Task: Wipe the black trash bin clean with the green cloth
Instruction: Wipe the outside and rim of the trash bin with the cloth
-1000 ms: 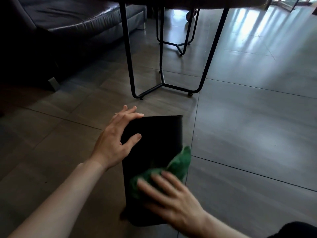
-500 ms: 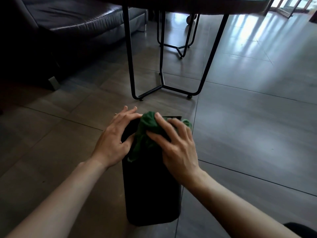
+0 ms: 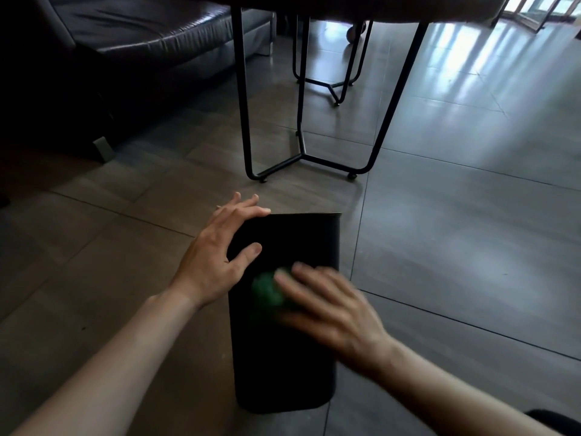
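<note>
— Where is the bin?

— The black trash bin (image 3: pixel 284 350) lies on the tiled floor (image 3: pixel 456 247) in the lower middle of the frame, its broad dark side facing up at me and one straight edge pointing toward the top of the picture.

— And the cloth?

— The green cloth (image 3: pixel 267 291) is bunched on that upper side, about halfway along, a little left of the bin's centre. It is blurred, so I can't make out its folds.

— What are your hands doing?

— My right hand (image 3: pixel 327 309) comes in from the lower right and presses on the cloth, fingers spread and nearly flat over it. It is blurred too; whether the fingers pinch the cloth or only push down on it, I cannot tell. My left hand (image 3: pixel 220 256) comes from the lower left and grips the bin's left edge near the far corner: four fingers curl over the corner, the thumb lies on the top face. Half open, wrapped on the bin.

— What lies around it?

— Just beyond the bin, in the upper middle, stand the thin black metal legs of a table (image 3: pixel 301 158). A dark leather sofa (image 3: pixel 141 36) fills the upper left. Light gleams on the floor at the upper right.
</note>
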